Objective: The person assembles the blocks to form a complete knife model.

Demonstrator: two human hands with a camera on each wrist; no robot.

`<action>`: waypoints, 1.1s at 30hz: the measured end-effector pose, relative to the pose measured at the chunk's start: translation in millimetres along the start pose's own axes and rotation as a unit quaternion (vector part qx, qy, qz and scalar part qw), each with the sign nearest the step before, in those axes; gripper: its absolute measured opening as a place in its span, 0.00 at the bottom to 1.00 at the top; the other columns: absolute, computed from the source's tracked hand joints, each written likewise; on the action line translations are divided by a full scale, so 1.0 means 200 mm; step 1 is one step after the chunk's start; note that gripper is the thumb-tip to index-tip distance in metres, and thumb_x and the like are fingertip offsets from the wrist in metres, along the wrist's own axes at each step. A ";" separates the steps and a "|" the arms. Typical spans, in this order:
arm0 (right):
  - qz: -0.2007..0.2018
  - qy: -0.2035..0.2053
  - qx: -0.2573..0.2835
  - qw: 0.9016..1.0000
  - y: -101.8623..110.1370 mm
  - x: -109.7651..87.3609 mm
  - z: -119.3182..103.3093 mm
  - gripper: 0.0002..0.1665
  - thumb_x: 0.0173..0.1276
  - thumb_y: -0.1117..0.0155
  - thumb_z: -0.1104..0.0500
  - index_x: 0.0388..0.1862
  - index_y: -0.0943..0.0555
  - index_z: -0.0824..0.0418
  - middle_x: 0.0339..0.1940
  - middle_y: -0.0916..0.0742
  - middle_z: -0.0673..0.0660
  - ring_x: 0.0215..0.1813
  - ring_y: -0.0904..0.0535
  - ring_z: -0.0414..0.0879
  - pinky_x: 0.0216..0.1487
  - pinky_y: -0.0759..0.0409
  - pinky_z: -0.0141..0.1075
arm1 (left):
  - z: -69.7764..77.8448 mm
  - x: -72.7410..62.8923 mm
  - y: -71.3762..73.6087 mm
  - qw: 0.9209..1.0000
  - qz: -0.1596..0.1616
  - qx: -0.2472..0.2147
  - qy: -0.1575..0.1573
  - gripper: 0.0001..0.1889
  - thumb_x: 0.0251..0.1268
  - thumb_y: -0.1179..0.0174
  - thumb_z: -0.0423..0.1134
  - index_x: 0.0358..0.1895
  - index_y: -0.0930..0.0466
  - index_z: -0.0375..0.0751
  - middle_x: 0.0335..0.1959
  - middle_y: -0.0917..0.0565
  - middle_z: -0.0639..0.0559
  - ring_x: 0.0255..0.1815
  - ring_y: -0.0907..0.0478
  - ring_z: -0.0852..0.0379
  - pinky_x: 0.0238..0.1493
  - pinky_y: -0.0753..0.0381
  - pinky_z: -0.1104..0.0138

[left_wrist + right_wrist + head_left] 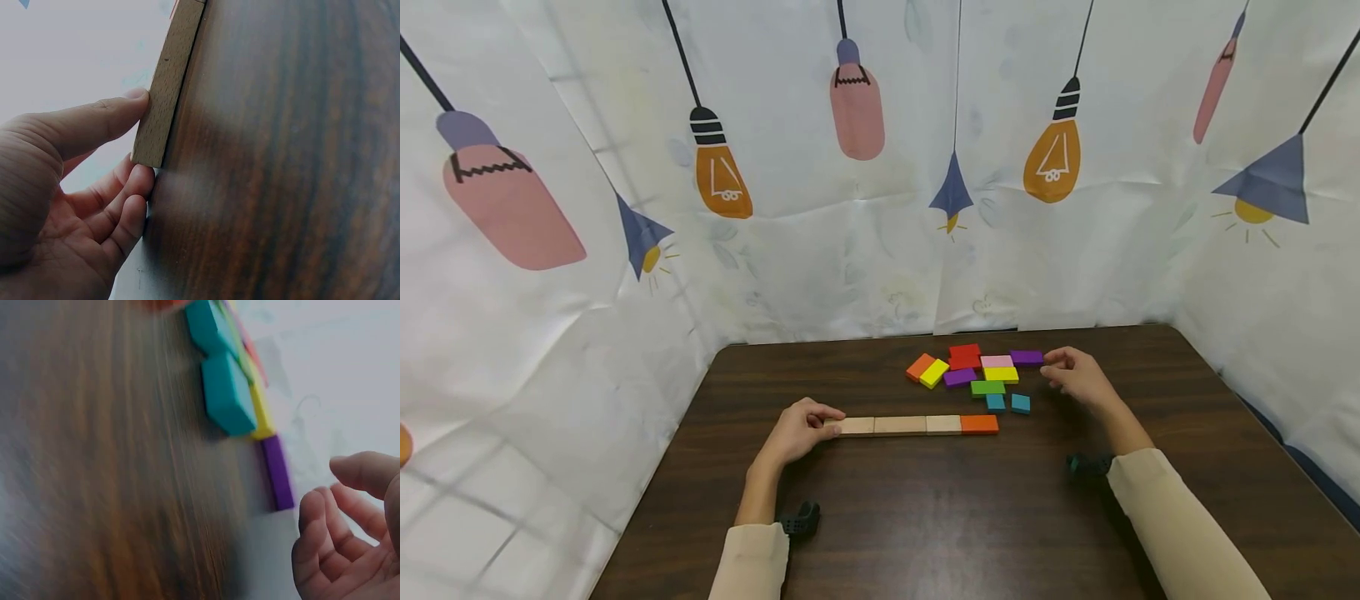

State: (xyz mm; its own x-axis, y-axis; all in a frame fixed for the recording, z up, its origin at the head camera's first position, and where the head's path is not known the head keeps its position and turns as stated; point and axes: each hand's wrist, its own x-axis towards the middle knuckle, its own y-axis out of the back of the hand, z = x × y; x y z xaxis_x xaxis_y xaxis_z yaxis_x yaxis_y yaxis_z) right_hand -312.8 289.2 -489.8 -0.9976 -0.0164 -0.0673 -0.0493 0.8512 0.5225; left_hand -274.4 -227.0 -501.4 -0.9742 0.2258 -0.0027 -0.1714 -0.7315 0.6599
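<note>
From my head, I see my left hand (pixel 795 433) pinching the end of a plain wooden block (pixel 856 427). It starts a straight row on the brown table (pixel 887 517): three wooden blocks, then an orange block (pixel 979 425). My right hand (pixel 1078 377) grips nothing; its loosely bent fingers hover just beside a purple block (pixel 1026 358) at the edge of the loose coloured blocks (pixel 965 363). I'd say a low approach suits this reach, thumb and finger taking the purple block by its long sides so its neighbours aren't nudged. I see no container; every block lies directly on the table.

From my left wrist, my thumb (pixel 106 122) touches the wooden block's edge, with a fingertip at its end. Light pressure should do; a hard push could bend the row.

From my right wrist, a gap shows between my fingers and the purple block. Two blue blocks (pixel 228 394) and a yellow block (pixel 262 412) sit beyond it.
</note>
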 end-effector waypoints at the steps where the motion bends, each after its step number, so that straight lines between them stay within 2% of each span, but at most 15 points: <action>1: -0.004 -0.008 0.006 1.000 0.01 0.02 0.01 0.29 0.79 0.40 0.53 0.69 0.31 0.69 0.50 0.17 0.64 0.43 0.18 0.49 0.43 0.18 0.37 | 0.00 0.00 0.00 1.000 0.001 0.000 0.001 0.08 0.65 0.28 0.41 0.46 0.09 0.53 0.39 0.21 0.52 0.36 0.28 0.55 0.38 0.27 0.62; 8: -0.037 -0.041 0.017 0.998 0.04 0.11 0.03 0.40 0.80 0.41 0.55 0.81 0.45 0.70 0.60 0.22 0.73 0.43 0.16 0.46 0.48 0.14 0.39 | 0.00 0.00 0.00 1.000 -0.004 -0.001 0.004 0.08 0.64 0.28 0.41 0.46 0.09 0.53 0.40 0.21 0.52 0.37 0.28 0.55 0.39 0.27 0.62; 12: -0.051 -0.044 -0.009 0.998 0.05 0.14 0.03 0.41 0.79 0.40 0.55 0.81 0.45 0.68 0.62 0.21 0.74 0.42 0.16 0.45 0.45 0.15 0.38 | 0.00 0.00 0.00 1.000 -0.003 0.001 0.004 0.08 0.64 0.28 0.42 0.46 0.09 0.54 0.40 0.21 0.52 0.37 0.28 0.55 0.39 0.28 0.62; 15: -0.063 -0.039 -0.029 0.997 0.05 0.16 0.04 0.40 0.80 0.40 0.54 0.81 0.43 0.67 0.58 0.18 0.72 0.40 0.17 0.46 0.42 0.16 0.37 | 0.00 0.00 0.00 1.000 -0.001 0.002 0.003 0.08 0.64 0.28 0.42 0.46 0.09 0.54 0.40 0.21 0.52 0.37 0.28 0.55 0.39 0.27 0.62; 18: -0.070 -0.035 -0.044 0.996 0.05 0.17 0.04 0.37 0.79 0.40 0.56 0.80 0.40 0.66 0.50 0.15 0.66 0.38 0.19 0.46 0.38 0.18 0.37 | 0.00 0.00 0.00 1.000 -0.002 -0.001 0.004 0.08 0.64 0.28 0.42 0.46 0.09 0.54 0.40 0.21 0.52 0.37 0.28 0.55 0.40 0.27 0.62; 23: -0.071 -0.024 -0.073 0.994 0.04 0.20 0.04 0.35 0.78 0.40 0.57 0.79 0.37 0.66 0.39 0.16 0.59 0.33 0.22 0.46 0.33 0.20 0.38 | 0.00 0.00 -0.01 1.000 -0.001 -0.001 0.005 0.08 0.64 0.28 0.42 0.46 0.09 0.54 0.39 0.21 0.51 0.37 0.28 0.55 0.39 0.27 0.62; 33: -0.061 -0.007 -0.101 0.993 0.03 0.22 0.06 0.26 0.77 0.38 0.60 0.71 0.28 0.65 0.33 0.20 0.57 0.28 0.24 0.46 0.30 0.20 0.38 | 0.00 0.00 -0.01 1.000 0.000 0.002 0.003 0.08 0.64 0.28 0.41 0.46 0.09 0.55 0.39 0.21 0.52 0.36 0.28 0.55 0.39 0.27 0.63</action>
State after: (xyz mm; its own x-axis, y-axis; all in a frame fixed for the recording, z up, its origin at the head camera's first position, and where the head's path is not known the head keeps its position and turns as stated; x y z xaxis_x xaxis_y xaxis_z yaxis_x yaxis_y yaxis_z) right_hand -356.0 299.4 -499.5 -0.9828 -0.1045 -0.1523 -0.1803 0.7209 0.6691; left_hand -274.3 -225.6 -502.4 -0.9751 0.2216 -0.0079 -0.1711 -0.7292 0.6626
